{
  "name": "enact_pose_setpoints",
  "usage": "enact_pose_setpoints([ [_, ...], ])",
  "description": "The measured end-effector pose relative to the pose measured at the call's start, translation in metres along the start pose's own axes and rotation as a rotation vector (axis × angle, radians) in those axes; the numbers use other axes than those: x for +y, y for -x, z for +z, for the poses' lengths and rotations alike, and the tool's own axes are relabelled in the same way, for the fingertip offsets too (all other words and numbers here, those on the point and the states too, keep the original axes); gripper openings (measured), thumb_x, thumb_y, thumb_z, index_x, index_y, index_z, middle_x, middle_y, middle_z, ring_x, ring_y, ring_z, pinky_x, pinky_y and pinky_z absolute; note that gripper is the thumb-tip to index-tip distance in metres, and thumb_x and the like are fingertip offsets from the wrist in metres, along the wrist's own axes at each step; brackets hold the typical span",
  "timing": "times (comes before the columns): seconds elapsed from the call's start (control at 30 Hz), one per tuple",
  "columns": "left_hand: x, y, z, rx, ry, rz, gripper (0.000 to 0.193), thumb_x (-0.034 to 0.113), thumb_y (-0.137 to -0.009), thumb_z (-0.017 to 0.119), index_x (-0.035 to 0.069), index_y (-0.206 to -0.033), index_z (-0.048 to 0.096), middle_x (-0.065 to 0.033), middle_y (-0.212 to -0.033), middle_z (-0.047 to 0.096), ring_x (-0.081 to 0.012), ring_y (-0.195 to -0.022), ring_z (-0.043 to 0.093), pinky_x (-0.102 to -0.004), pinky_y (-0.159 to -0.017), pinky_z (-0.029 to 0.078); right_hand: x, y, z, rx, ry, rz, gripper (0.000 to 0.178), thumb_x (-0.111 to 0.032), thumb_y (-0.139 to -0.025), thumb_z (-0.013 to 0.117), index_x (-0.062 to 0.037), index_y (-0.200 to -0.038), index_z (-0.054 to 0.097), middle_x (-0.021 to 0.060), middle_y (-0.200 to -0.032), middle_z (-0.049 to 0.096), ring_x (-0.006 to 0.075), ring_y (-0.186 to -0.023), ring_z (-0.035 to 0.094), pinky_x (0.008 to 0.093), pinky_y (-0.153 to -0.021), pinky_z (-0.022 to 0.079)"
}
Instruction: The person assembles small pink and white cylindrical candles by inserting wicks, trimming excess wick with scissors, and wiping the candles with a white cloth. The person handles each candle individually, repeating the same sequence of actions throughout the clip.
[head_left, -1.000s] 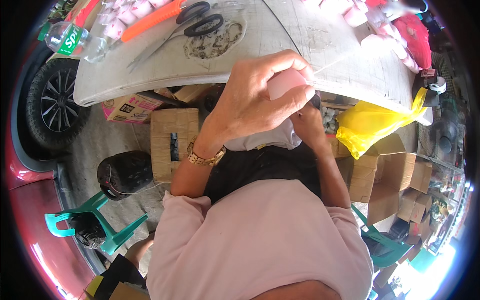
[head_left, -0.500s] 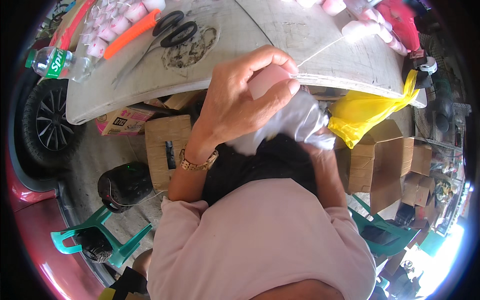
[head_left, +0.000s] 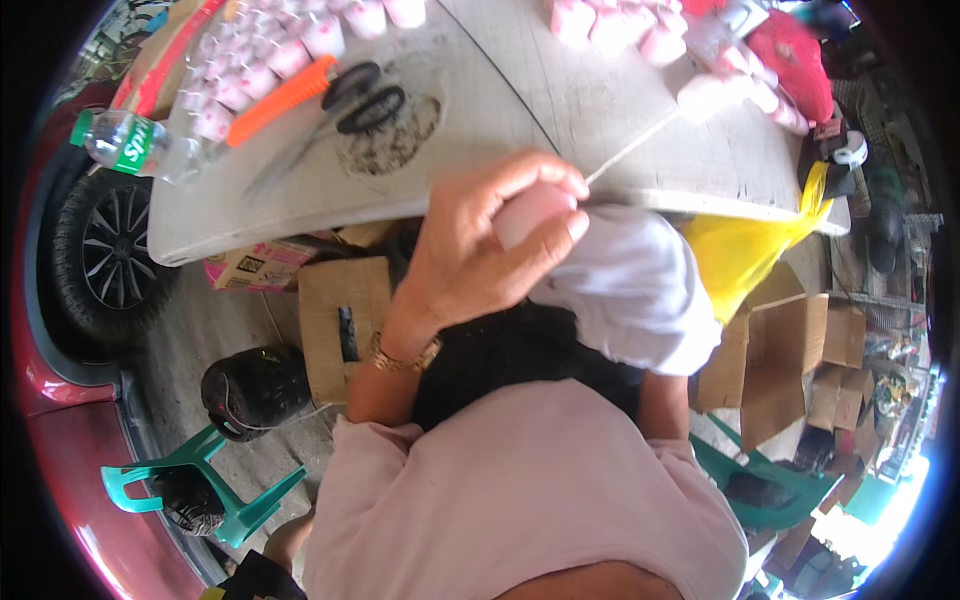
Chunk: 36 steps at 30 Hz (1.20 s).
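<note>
Pink cylindrical roll, pinched between thumb and curled fingers of the left hand, at the near edge of the grey table. Long axis slanted up toward the fingertips; thin white string stretched away from the roll's far end, up and right across the tabletop. Left hand clearly the nearer, closed firmly on the roll. Right hand hidden beneath a white plastic bag just right of and below the fingers; its grip impossible to judge. Beyond the fingers, well apart: black scissors, orange-handled tool, more pink rolls.
</note>
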<state>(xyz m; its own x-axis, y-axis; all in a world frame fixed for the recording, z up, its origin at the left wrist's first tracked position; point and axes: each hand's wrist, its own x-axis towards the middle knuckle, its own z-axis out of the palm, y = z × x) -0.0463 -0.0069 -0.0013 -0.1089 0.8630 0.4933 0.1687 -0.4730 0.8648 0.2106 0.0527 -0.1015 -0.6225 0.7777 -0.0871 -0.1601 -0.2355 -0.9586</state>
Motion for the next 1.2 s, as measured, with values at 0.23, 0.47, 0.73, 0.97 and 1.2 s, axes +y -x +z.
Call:
enact_pose_setpoints([
  [0.23, 0.021, 0.006, 0.004, -0.088, -0.007, -0.130, 0.015, 0.010, -0.086, 0.066, -0.001, -0.097, 0.064, -0.0099, -0.091, 0.069, -0.0138, -0.085, 0.066, -0.0278, -0.077, 0.051, 0.018, -0.003, 0.055, 0.162, -0.104, -0.063, 0.044, -0.026, -0.093, 0.062, -0.0039, -0.128, 0.049, 0.0092, -0.122, 0.058, 0.0198, -0.111, 0.057, 0.0340, -0.097, 0.047],
  [0.47, 0.027, 0.020, 0.009, -0.006, -0.032, -0.088, 0.019, 0.010, -0.085, 0.068, 0.000, -0.100, 0.064, -0.0079, -0.093, 0.067, -0.0130, -0.081, 0.063, -0.0273, -0.075, 0.050, -0.018, -0.002, 0.067, 0.203, -0.123, -0.128, 0.044, -0.027, -0.094, 0.061, -0.0035, -0.129, 0.047, 0.0097, -0.121, 0.057, 0.0200, -0.110, 0.057, 0.0335, -0.096, 0.048],
  [0.73, 0.021, 0.022, 0.017, 0.088, 0.562, -0.327, 0.048, 0.007, -0.079, 0.074, 0.005, -0.123, 0.055, -0.0068, -0.103, 0.064, -0.0089, -0.082, 0.058, -0.0231, -0.071, 0.048, -0.018, -0.039, 0.103, 0.294, -0.113, -0.210, 0.045, -0.027, -0.096, 0.060, -0.0030, -0.131, 0.045, 0.0103, -0.121, 0.056, 0.0203, -0.109, 0.057, 0.0329, -0.095, 0.048],
  [0.97, 0.018, 0.005, 0.045, 0.433, 0.216, -0.232, 0.034, 0.006, -0.078, 0.078, 0.006, -0.105, 0.058, -0.0023, -0.090, 0.061, -0.0078, -0.080, 0.060, -0.0239, -0.070, 0.050, -0.026, -0.042, 0.104, 0.339, -0.079, -0.216, 0.045, -0.027, -0.097, 0.058, -0.0026, -0.132, 0.044, 0.0109, -0.120, 0.056, 0.0205, -0.109, 0.057, 0.0324, -0.094, 0.049],
  [1.2, -0.002, -0.004, 0.061, 0.470, -0.029, -0.142, 0.018, 0.003, -0.069, 0.071, 0.006, -0.084, 0.061, -0.0018, -0.072, 0.063, -0.0081, -0.066, 0.060, -0.0249, -0.063, 0.048, -0.025, -0.054, 0.093, 0.369, -0.030, -0.264, 0.045, -0.026, -0.099, 0.056, -0.0021, -0.135, 0.042, 0.0115, -0.121, 0.056, 0.0207, -0.108, 0.058, 0.0321, -0.093, 0.049],
])
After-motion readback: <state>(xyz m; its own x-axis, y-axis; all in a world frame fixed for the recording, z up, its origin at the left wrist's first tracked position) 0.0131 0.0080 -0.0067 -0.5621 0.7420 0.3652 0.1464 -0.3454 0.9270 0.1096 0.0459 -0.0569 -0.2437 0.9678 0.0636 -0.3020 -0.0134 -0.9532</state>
